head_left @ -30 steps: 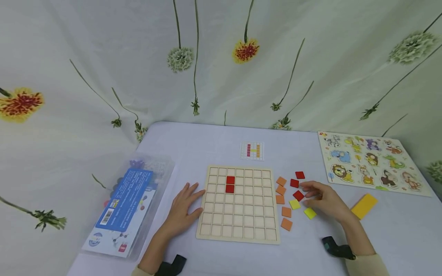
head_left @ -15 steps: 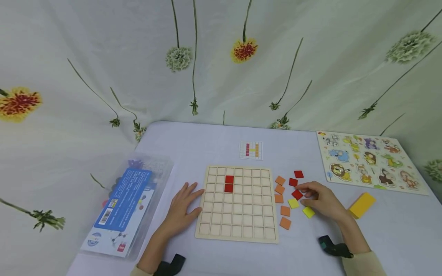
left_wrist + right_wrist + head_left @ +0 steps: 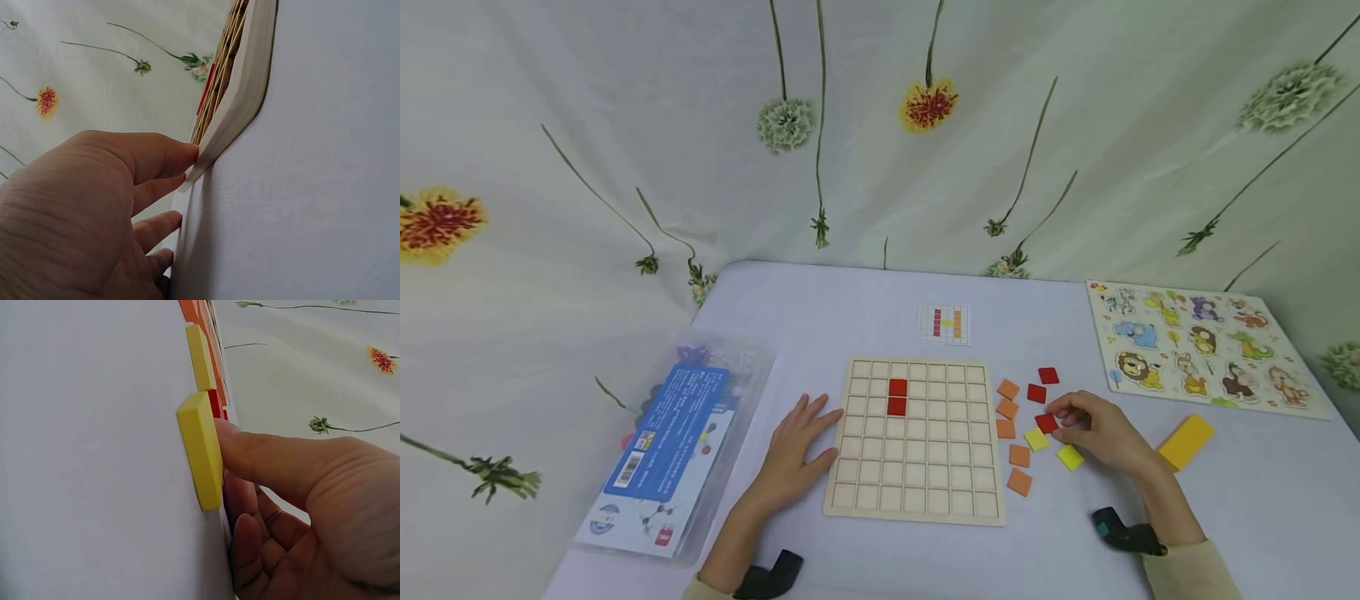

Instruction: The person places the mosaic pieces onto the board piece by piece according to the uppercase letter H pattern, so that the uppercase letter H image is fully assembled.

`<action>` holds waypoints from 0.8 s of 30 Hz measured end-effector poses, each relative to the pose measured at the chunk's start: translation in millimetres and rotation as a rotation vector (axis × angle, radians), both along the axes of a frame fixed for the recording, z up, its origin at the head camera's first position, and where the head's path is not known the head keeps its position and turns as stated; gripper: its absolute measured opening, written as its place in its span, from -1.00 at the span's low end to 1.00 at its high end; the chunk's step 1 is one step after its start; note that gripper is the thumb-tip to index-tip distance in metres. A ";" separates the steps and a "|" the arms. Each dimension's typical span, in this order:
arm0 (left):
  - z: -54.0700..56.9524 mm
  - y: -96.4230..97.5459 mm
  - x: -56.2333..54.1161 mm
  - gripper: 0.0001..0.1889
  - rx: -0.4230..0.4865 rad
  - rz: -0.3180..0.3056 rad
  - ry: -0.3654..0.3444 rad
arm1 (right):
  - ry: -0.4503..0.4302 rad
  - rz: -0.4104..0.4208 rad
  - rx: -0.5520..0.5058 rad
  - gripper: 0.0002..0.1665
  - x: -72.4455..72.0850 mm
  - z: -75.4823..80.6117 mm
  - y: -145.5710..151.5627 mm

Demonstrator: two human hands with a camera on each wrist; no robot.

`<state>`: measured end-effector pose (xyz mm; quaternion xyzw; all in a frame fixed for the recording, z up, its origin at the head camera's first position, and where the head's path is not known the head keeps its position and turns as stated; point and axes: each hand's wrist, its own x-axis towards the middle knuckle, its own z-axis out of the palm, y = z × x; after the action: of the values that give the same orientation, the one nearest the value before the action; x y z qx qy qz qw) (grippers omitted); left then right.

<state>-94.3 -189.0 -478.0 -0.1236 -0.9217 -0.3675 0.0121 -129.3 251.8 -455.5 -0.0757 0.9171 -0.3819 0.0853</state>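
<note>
A wooden grid board (image 3: 925,523) lies on the table, with two red tiles (image 3: 897,397) set one below the other in its cells. Spread along the board's left edge is my left hand (image 3: 795,443), thumb and fingertip touching the rim in the left wrist view. To the right of the board, my right hand (image 3: 1101,429) pinches a loose red tile (image 3: 1046,423) at its right corner between thumb and index finger. Two yellow tiles (image 3: 1071,457) lie close by; in the right wrist view the nearer yellow tile (image 3: 201,453) partly covers the thumb.
Several orange tiles (image 3: 1018,456) line the board's right side; two more red tiles (image 3: 1037,393) lie farther back. A pattern card (image 3: 944,324) is behind the board. An animal puzzle (image 3: 1206,350), a yellow block (image 3: 1186,442) and a plastic case (image 3: 673,442) flank the work area.
My right thumb and index finger have drawn in closer around the red tile's corner. My left hand stays at the board's edge.
</note>
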 end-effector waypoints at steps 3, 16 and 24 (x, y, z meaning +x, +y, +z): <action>0.3 -0.1 -0.1 -0.46 -0.001 -0.002 0.004 | -0.013 -0.017 -0.003 -0.70 -1.1 -0.1 0.8; 0.5 0.6 -1.0 -0.47 0.006 -0.017 0.008 | -0.027 -0.191 -0.015 -0.64 4.7 8.6 4.2; 1.5 1.0 -1.2 -0.47 0.016 -0.014 -0.002 | 0.006 -0.264 -0.085 -0.61 6.0 33.2 -13.1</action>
<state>-95.4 -188.0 -476.5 -0.1298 -0.9178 -0.3750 0.0096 -123.3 238.7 -422.3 0.0409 0.9025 -0.4278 0.0282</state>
